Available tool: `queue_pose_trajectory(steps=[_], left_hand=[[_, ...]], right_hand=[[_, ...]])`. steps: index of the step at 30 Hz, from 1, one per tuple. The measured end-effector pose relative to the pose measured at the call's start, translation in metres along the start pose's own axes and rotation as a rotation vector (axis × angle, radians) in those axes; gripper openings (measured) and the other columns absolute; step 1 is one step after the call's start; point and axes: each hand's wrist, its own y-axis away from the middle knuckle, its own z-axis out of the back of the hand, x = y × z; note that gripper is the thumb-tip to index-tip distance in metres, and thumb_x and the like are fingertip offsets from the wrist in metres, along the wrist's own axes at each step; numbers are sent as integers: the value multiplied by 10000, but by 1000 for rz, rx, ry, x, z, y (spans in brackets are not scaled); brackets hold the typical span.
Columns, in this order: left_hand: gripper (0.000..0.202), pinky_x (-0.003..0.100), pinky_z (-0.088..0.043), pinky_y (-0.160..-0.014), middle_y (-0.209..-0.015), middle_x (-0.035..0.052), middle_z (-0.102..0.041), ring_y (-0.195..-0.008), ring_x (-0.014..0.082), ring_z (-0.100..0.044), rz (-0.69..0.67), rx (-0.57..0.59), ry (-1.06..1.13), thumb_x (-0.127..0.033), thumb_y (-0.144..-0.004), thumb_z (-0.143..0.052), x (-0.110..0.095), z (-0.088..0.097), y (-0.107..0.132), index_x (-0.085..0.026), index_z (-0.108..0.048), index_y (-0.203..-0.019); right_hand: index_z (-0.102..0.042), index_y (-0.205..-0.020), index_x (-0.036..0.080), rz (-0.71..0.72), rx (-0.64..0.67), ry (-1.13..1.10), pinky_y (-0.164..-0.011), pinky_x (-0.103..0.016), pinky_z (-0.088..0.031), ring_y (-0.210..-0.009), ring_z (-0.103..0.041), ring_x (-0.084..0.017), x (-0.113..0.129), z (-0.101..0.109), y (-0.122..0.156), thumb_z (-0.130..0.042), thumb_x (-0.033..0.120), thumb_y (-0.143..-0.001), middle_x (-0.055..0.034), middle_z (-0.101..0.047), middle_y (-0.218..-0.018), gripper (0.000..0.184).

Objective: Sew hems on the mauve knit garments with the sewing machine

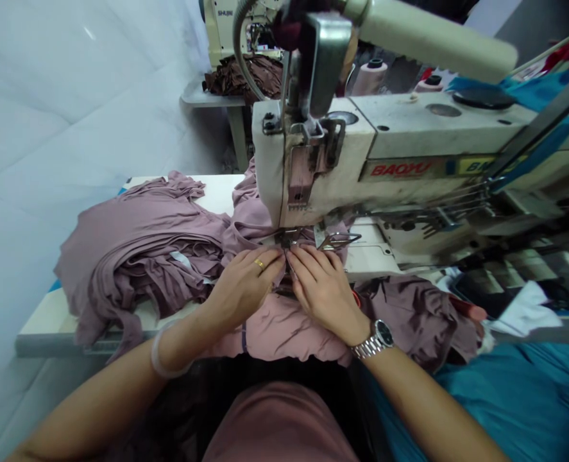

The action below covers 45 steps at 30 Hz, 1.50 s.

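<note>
Mauve knit fabric (284, 330) lies bunched right under the fingertips as the left hand (246, 289) and right hand (322, 292) press flat and unclenched, grasping nothing, holding the layers smooth, with the presser foot (288, 239) of the sewing machine (409, 128) just beyond the fingers.

Left hand: the left hand (243, 289) lies palm down near the middle of the view, its back facing up, angled far and to the right.
Left fingers: the fingers (267, 262) sit close together and curve gently downward; one wears a gold ring (260, 263).
Right hand: the right hand (325, 292) also lies palm down, angled far and to the left.
Right fingers: the fingers (310, 262) are slightly spread and curved, tips pressing downward.
Between the hands: the fingertips nearly meet, while the wrists sit well apart.
Left arm: the bare left forearm (106, 378) enters from the near left, a pale bangle (161, 356) around its wrist.
Right arm: the bare right forearm (428, 410) enters from the near right, a silver wristwatch (378, 340) on its wrist.
</note>
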Motion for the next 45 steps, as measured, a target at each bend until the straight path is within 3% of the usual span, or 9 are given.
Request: queue_pose_trajectory(steps=[6,12,18,31,39,45], left_hand=[[212,336,-538,-849,-1119,66,-687,-1004,213,-645,-67,-81,46,-159,-954,-520,3,3,3,-137,-647,-1122],[180,333,-549,-840,-1096,69,-694,-990,203,-653,-38,-79,33,-210,-960,-538,0,4,-2,-140,-662,-1069],[268,361,-527,-900,-1139,106,-669,-1042,224,-627,36,-47,22,-294,-963,-540,-1,0,-5,-112,-621,-1143],[315,379,-502,-881,-1192,113,-653,-1075,238,-614,49,4,42,-353,-975,-514,10,0,-12,-123,-617,-1164],[320,385,-509,-900,-1183,134,-654,-1080,238,-615,54,-6,9,-319,-980,-500,6,-2,-10,-104,-616,-1187],[269,394,-487,-987,-1157,135,-651,-1095,243,-602,22,-11,80,-274,-966,-521,2,-2,-13,-90,-592,-1150]], right_hand=[[-639,-1120,124,9,-121,-173,-949,-405,-432,-1089,-542,-212,-2,0,4,-535,138,-910,-86,-680,-1133,235],[-662,-1095,136,7,-108,-154,-925,-414,-440,-1051,-554,-213,-2,4,-5,-544,169,-911,-90,-688,-1100,221],[-678,-1093,120,-17,-41,-97,-816,-395,-453,-953,-558,-217,-2,4,-13,-521,179,-927,-93,-687,-1070,236],[-649,-1184,150,-88,0,-280,-885,-386,-488,-1030,-609,-205,-20,-5,-11,-492,181,-945,-101,-680,-1149,288],[-624,-1224,100,-6,21,-100,-857,-412,-498,-1053,-581,-245,-12,2,-13,-477,122,-912,-138,-643,-1212,345],[-582,-1241,-14,161,61,89,-902,-422,-504,-1131,-538,-288,-5,4,-12,-459,98,-917,-217,-616,-1212,365]])
